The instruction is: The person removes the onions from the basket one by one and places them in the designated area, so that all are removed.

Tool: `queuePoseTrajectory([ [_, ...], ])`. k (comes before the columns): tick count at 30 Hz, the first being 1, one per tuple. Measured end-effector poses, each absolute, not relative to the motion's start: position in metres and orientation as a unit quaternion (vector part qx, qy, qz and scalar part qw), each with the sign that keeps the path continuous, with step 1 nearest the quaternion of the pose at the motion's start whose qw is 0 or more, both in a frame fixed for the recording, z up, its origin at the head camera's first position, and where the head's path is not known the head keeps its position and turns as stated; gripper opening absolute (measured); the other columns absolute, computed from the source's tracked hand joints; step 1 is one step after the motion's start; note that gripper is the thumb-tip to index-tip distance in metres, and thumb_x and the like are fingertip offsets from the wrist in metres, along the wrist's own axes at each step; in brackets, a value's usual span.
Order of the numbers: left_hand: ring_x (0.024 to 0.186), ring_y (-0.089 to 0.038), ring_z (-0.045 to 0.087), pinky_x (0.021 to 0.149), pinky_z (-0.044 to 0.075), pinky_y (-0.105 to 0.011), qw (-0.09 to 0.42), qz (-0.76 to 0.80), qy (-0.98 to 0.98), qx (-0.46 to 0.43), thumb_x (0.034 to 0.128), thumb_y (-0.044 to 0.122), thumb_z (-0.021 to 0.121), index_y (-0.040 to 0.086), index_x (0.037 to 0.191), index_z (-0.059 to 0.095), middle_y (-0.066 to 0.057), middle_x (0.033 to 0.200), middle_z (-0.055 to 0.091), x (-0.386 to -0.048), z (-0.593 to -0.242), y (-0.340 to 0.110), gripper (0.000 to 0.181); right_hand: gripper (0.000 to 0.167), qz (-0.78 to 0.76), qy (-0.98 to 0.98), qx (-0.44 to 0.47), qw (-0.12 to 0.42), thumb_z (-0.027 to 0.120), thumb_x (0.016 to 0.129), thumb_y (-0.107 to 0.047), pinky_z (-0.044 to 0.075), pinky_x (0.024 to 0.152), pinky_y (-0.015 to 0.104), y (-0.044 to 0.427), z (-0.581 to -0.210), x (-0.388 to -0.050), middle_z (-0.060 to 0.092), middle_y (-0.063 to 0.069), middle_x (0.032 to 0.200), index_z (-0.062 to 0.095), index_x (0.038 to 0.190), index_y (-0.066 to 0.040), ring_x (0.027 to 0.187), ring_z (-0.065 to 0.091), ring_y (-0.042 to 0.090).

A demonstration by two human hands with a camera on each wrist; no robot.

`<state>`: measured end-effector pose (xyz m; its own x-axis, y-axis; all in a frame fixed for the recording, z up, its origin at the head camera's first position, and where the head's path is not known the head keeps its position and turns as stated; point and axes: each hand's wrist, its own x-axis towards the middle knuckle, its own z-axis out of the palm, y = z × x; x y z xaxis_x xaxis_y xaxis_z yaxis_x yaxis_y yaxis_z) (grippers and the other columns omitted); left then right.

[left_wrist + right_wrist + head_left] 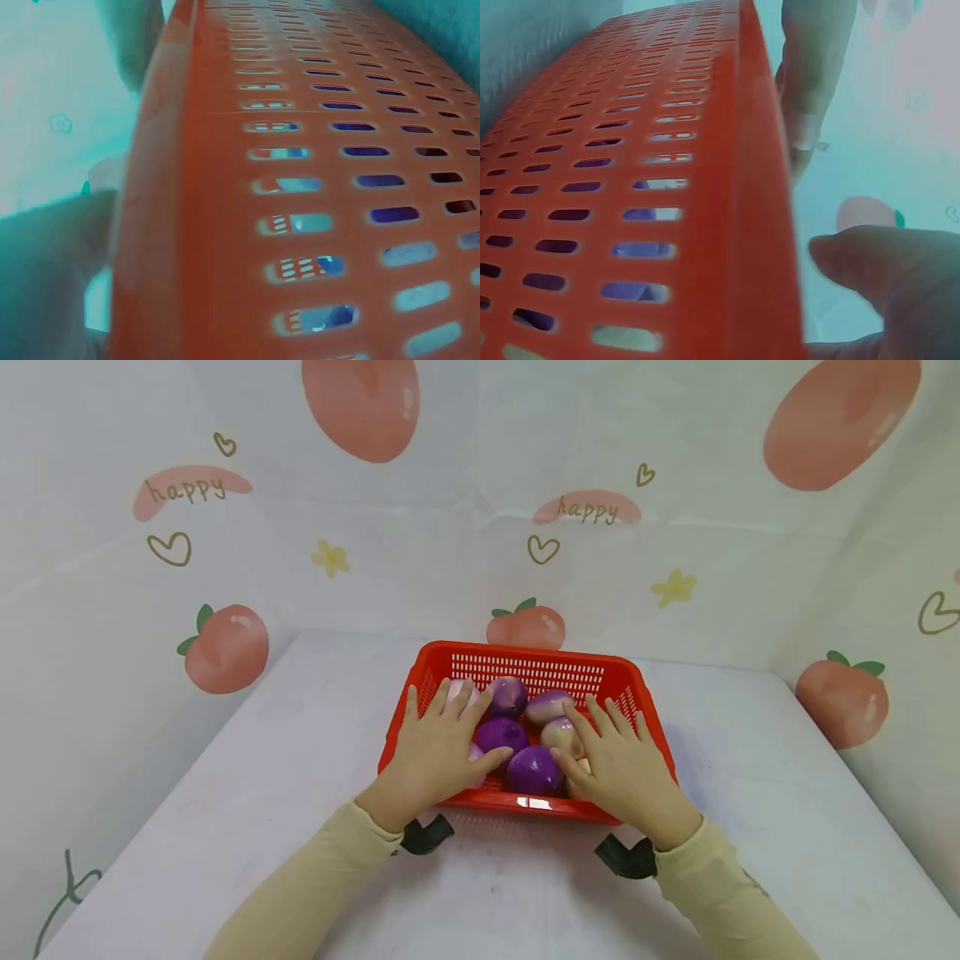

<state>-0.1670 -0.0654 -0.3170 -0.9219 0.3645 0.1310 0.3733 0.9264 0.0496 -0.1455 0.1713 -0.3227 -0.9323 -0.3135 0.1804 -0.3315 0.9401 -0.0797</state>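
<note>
A red plastic basket with slotted walls holds several glossy round vegetables, purple and purple-white, that look like onions. My left hand spreads straight fingers above the basket's left part and partly covers a pale onion. Over the right part, my right hand is held palm down, fingers apart, beside a cream-and-purple onion. Neither hand grips anything; whether either touches the rim or the onions I cannot tell. Both wrist views show the basket's slotted front wall close up, with purple behind the slots.
The basket stands on a white-covered table. Behind it hangs a white cloth backdrop printed with fruit and hearts. Black straps show at both wrists, near the basket's front.
</note>
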Motion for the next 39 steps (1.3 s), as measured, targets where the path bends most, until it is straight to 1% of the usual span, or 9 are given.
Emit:
queuePoseTrajectory([
  [5,0.129,-0.029,0.051,0.113,0.025,-0.062,0.078,-0.062,-0.973,-0.208,0.0905,0.055,0.057,0.023,0.149,0.038,-0.005,0.137,0.057,-0.170,-0.310,-0.071,0.069,0.057,0.060,-0.975,0.190,0.101,0.054,0.095,-0.043,0.034,0.108,0.060,0.174,-0.319,-0.145,0.054,0.020,0.137,0.052,0.137,-0.004,0.127,0.049,0.041],
  [8,0.102,-0.027,0.066,0.097,0.048,-0.052,0.090,-0.097,-0.967,-0.220,0.0912,0.047,0.060,0.019,0.141,0.050,-0.006,0.114,0.069,-0.171,-0.305,-0.077,0.058,0.051,0.066,-0.969,0.206,0.118,0.060,0.093,-0.037,0.046,0.099,0.054,0.176,-0.317,-0.144,0.060,0.018,0.129,0.057,0.131,-0.002,0.116,0.059,0.038],
  [10,0.088,-0.025,0.068,0.082,0.055,-0.046,0.089,-0.119,-0.964,-0.220,0.0913,0.044,0.061,0.017,0.135,0.055,-0.006,0.100,0.071,-0.171,-0.301,-0.081,0.052,0.048,0.072,-0.967,0.210,0.122,0.063,0.092,-0.034,0.052,0.092,0.051,0.177,-0.316,-0.144,0.063,0.017,0.124,0.058,0.128,-0.002,0.112,0.062,0.036],
  [11,0.086,-0.025,0.068,0.077,0.056,-0.045,0.084,-0.130,-0.964,-0.217,0.0916,0.044,0.061,0.016,0.134,0.056,-0.007,0.100,0.071,-0.171,-0.299,-0.084,0.051,0.047,0.077,-0.967,0.210,0.122,0.064,0.092,-0.033,0.053,0.090,0.051,0.178,-0.315,-0.144,0.064,0.016,0.123,0.058,0.128,-0.003,0.111,0.063,0.034],
  [16,0.094,-0.027,0.066,0.081,0.055,-0.047,0.050,-0.183,-0.966,-0.179,0.0937,0.045,0.057,0.017,0.137,0.054,-0.007,0.110,0.070,-0.174,-0.286,-0.100,0.052,0.044,0.111,-0.966,0.205,0.114,0.063,0.093,-0.030,0.053,0.090,0.050,0.179,-0.311,-0.143,0.064,0.014,0.123,0.058,0.128,-0.005,0.115,0.061,0.031],
  [21,0.094,-0.026,0.065,0.078,0.053,-0.045,0.043,-0.235,-0.958,-0.158,0.0960,0.043,0.054,0.018,0.138,0.052,-0.007,0.102,0.070,-0.178,-0.277,-0.119,0.049,0.036,0.171,-0.961,0.192,0.102,0.061,0.095,-0.031,0.054,0.087,0.048,0.179,-0.309,-0.142,0.068,0.008,0.115,0.060,0.124,-0.010,0.107,0.064,0.027],
  [25,0.112,-0.029,0.062,0.092,0.050,-0.051,0.047,-0.294,-0.944,-0.143,0.0976,0.040,0.052,0.020,0.139,0.050,-0.007,0.122,0.066,-0.183,-0.277,-0.135,0.046,0.035,0.247,-0.943,0.198,0.101,0.061,0.096,-0.031,0.055,0.083,0.042,0.179,-0.312,-0.143,0.069,0.001,0.110,0.059,0.126,-0.015,0.099,0.066,0.019],
  [32,0.124,-0.032,0.055,0.105,0.043,-0.052,0.053,-0.380,-0.915,-0.123,0.0988,0.035,0.053,0.016,0.144,0.043,-0.012,0.135,0.058,-0.193,-0.286,-0.153,0.050,0.042,0.376,-0.890,0.230,0.114,0.064,0.094,-0.022,0.055,0.089,0.043,0.179,-0.326,-0.150,0.066,0.005,0.122,0.053,0.134,-0.015,0.107,0.066,0.021],
  [39,0.131,-0.036,0.048,0.105,0.042,-0.053,0.048,-0.435,-0.891,-0.121,0.0983,0.026,0.056,0.010,0.148,0.037,-0.016,0.147,0.045,-0.202,-0.298,-0.160,0.056,0.052,0.422,-0.867,0.241,0.108,0.066,0.092,-0.014,0.053,0.094,0.046,0.176,-0.338,-0.153,0.058,0.006,0.134,0.048,0.140,-0.015,0.119,0.058,0.030],
])
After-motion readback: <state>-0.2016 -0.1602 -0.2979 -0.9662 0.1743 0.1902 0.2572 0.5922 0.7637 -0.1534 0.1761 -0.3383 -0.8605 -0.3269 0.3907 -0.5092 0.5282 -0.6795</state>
